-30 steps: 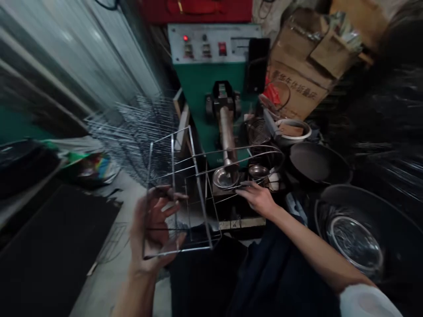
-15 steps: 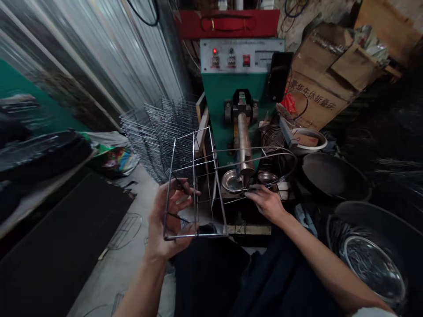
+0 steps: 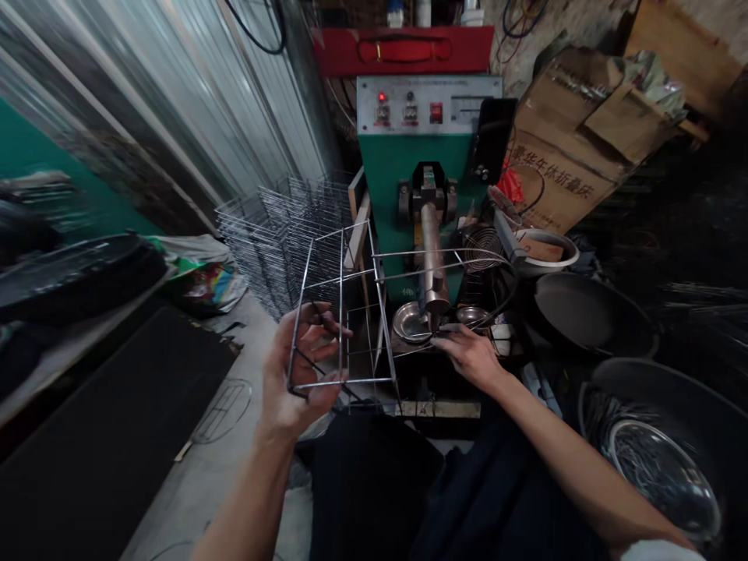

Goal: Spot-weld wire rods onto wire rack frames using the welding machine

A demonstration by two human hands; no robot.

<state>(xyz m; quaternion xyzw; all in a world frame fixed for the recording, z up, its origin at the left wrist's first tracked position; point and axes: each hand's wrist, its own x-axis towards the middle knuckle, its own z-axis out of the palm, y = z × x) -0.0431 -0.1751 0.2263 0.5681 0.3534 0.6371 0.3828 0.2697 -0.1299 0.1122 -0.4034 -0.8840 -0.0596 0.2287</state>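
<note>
The left hand (image 3: 301, 366) is closest to the camera. Its thumb and fingers are closed around the rectangular end of a wire frame (image 3: 351, 382), which it holds in the air above the lap. The frame runs away to the right, and its long wires end in a rounded loop. There the right hand (image 3: 471, 357) pinches the lower wire between its fingertips, just beside the small metal dish (image 3: 409, 321).

The dish lies under the steel electrode rod (image 3: 431, 257) of the green welding machine (image 3: 403, 167). The joint seems to sit right at the rod's tip.

To do this well, I judge that the left hand should carry the frame's weight and hold it level, so that the right hand only has to steer the crossing wires square under the tip. The fingertips belong back from the contact point, clear of pinch and heat.

A stack of finished wire racks (image 3: 274, 234) stands to the left of the machine. A cardboard box (image 3: 555, 171) leans to its right.
</note>
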